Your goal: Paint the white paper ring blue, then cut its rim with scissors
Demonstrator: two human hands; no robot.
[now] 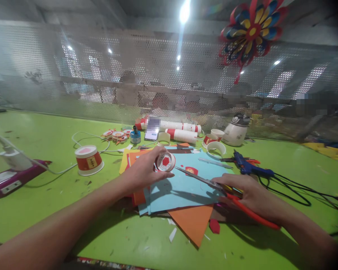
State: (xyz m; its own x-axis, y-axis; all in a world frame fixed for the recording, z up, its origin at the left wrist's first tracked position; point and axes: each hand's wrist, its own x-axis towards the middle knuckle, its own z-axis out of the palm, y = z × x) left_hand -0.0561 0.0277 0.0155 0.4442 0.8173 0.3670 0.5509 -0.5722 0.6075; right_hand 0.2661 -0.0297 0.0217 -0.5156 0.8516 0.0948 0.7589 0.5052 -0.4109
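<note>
Between thumb and fingers, my left hand (142,168) grips a small paper cup (165,162) by its sides, its dotted base with a red hexagon facing me. My right hand (248,191) is closed round the red handles of a pair of scissors (204,180). The blades point left, their tips close to the cup's edge; whether they touch it I cannot tell. Below both hands lies light blue paper (183,195), with a red printed scrap (191,171) on it. Orange paper (193,225) sticks out from underneath.
A paper bowl (89,160) and a purple power strip (14,180) stand at left. Behind are a phone (152,129), a blue bottle (135,135), stacked cups (183,135) and a white flask (236,129). A blue glue gun (250,167) with a black cord lies right.
</note>
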